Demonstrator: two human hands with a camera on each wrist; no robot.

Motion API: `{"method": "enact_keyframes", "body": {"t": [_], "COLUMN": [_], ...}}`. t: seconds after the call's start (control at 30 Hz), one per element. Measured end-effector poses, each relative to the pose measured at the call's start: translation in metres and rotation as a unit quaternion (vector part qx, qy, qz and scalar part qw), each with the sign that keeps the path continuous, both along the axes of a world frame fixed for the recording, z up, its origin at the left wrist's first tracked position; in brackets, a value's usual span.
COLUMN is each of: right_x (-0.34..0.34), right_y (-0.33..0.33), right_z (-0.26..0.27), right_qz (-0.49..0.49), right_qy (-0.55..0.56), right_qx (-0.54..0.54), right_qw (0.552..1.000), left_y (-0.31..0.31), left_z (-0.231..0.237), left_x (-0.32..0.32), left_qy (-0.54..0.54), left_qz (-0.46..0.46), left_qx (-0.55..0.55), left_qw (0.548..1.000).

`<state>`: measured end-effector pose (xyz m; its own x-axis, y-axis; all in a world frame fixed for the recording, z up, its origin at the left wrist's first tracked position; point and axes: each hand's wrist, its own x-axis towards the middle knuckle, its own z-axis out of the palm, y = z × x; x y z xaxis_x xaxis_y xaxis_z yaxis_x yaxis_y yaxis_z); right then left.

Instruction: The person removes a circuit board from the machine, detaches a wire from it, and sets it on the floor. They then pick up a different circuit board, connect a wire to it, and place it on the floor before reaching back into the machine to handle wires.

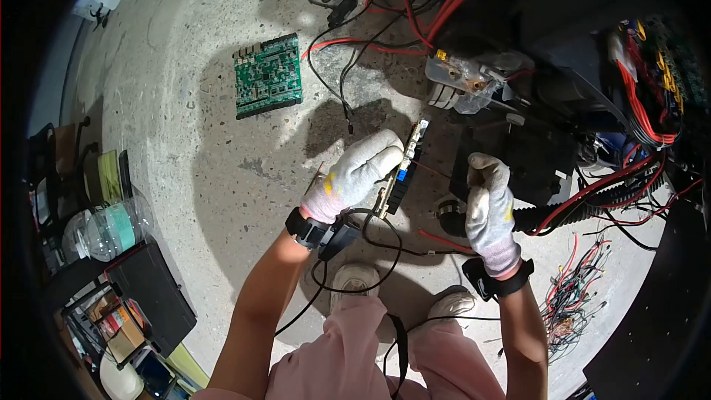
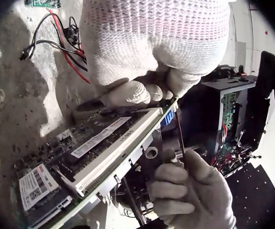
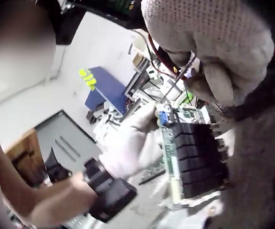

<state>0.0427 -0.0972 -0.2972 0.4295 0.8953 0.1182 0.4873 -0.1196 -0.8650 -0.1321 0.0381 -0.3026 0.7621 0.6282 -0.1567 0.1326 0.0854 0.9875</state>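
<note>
My gloved left hand (image 1: 359,167) grips a circuit board (image 1: 384,200) by one edge and holds it on its side. One face of the board carries a black finned heat sink (image 3: 199,157); the other has a labelled memory module (image 2: 101,138). A blue connector (image 3: 164,118) sits at the board's edge. In my gloved right hand (image 1: 490,207) is a thin screwdriver (image 2: 180,133), its handle hidden by the curled fingers. The shaft's far end reaches the board's edge near the blue connector.
A green circuit board (image 1: 268,75) lies flat on the concrete floor. Red and black cables (image 1: 363,44) trail at the top, and a bundle of loose wires (image 1: 574,300) lies at lower right. Dark equipment (image 1: 592,15) stands at right; a clear plastic bottle (image 1: 111,230) is at left.
</note>
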Motion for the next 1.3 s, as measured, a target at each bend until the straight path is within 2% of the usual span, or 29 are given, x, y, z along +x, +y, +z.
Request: {"method": "enact_keyframes", "body": {"t": [0.03,0.1,0.17,0.23,0.27,0.3,0.33,0.37,0.4,0.43,0.5,0.53,0.57,0.63,0.67,0.73,0.77,0.87,0.93,1.0,1.1,1.2,1.27,1.3], "right_x": [0.001,0.002,-0.001,-0.001,-0.002,-0.002,-0.002,-0.002,0.003,0.001,-0.003,-0.004,-0.004,-0.006,-0.005,0.002,0.003,0.007,0.007,0.007,0.006,0.007,0.002,0.002], "right_y": [0.001,0.005,0.007,0.004,0.003,0.003,0.004,0.003,0.0,-0.001,-0.001,-0.004,-0.005,-0.004,-0.005,-0.008,-0.008,-0.01,-0.011,-0.011,-0.009,-0.008,-0.004,-0.005], "right_z": [0.005,0.024,0.026,0.018,0.015,0.019,0.027,0.031,0.032,0.032,0.03,0.02,0.02,0.023,0.021,0.017,0.016,0.012,0.011,0.013,0.02,0.024,0.032,0.031], "right_qz": [0.0,0.026,0.011,-0.004,0.0,0.001,-0.015,-0.031,-0.023,-0.022,-0.036,-0.035,-0.036,-0.041,-0.041,-0.045,-0.045,-0.064,-0.055,-0.045,-0.059,-0.035,-0.113,-0.113], "right_qy": [0.0,-0.111,-0.127,0.039,0.064,0.063,0.221,0.374,0.421,0.421,0.47,0.368,0.368,0.464,0.464,0.307,0.307,0.202,0.203,0.202,0.25,0.318,0.396,0.396], "right_qx": [0.001,-0.065,-0.097,-0.135,-0.071,-0.071,-0.086,-0.099,-0.114,-0.114,-0.053,-0.056,-0.056,-0.056,-0.056,-0.129,-0.129,-0.131,-0.119,-0.107,-0.134,-0.139,-0.224,-0.225], "right_qw": [1.0,0.991,0.987,0.99,0.995,0.995,0.971,0.922,0.899,0.9,0.88,0.927,0.927,0.883,0.883,0.942,0.942,0.968,0.97,0.973,0.957,0.937,0.883,0.883], "left_y": [-0.001,-0.002,-0.001,-0.001,-0.001,-0.001,-0.001,0.0,0.0,0.0,0.0,0.0,0.0,-0.001,-0.001,-0.001,-0.001,-0.002,-0.002,-0.001,-0.002,-0.002,-0.001,-0.001], "left_z": [-0.002,-0.004,-0.003,0.0,0.003,0.004,0.004,0.003,0.003,0.002,0.0,0.001,0.001,0.001,0.002,0.002,0.002,-0.001,0.0,0.006,0.003,0.005,0.003,0.002], "left_x": [-0.002,-0.004,-0.004,-0.004,-0.003,-0.002,-0.002,-0.001,-0.001,-0.001,-0.002,-0.003,-0.004,-0.006,-0.007,-0.009,-0.01,-0.01,-0.01,-0.009,-0.009,-0.008,-0.007,-0.007], "left_qy": [0.0,0.014,0.017,0.021,0.013,0.005,0.004,0.006,0.007,0.007,0.003,0.003,0.009,0.016,0.017,0.019,0.022,0.019,0.012,0.032,0.013,0.014,0.001,-0.012], "left_qz": [0.0,0.022,0.017,0.013,-0.002,-0.018,-0.017,-0.023,-0.029,-0.028,-0.016,-0.015,-0.01,-0.005,0.006,0.017,0.004,-0.005,-0.001,-0.014,-0.007,-0.015,-0.021,-0.028], "left_qx": [0.001,-0.051,-0.046,-0.043,-0.032,-0.021,-0.022,-0.021,-0.019,-0.019,0.022,0.021,-0.004,-0.029,-0.048,-0.067,-0.068,-0.041,-0.015,-0.056,-0.027,-0.016,0.0,0.016], "left_qw": [1.0,0.998,0.999,0.999,0.999,1.0,1.0,0.999,0.999,0.999,1.0,1.0,1.0,0.999,0.999,0.997,0.997,0.999,1.0,0.998,1.0,1.0,1.0,0.999]}}
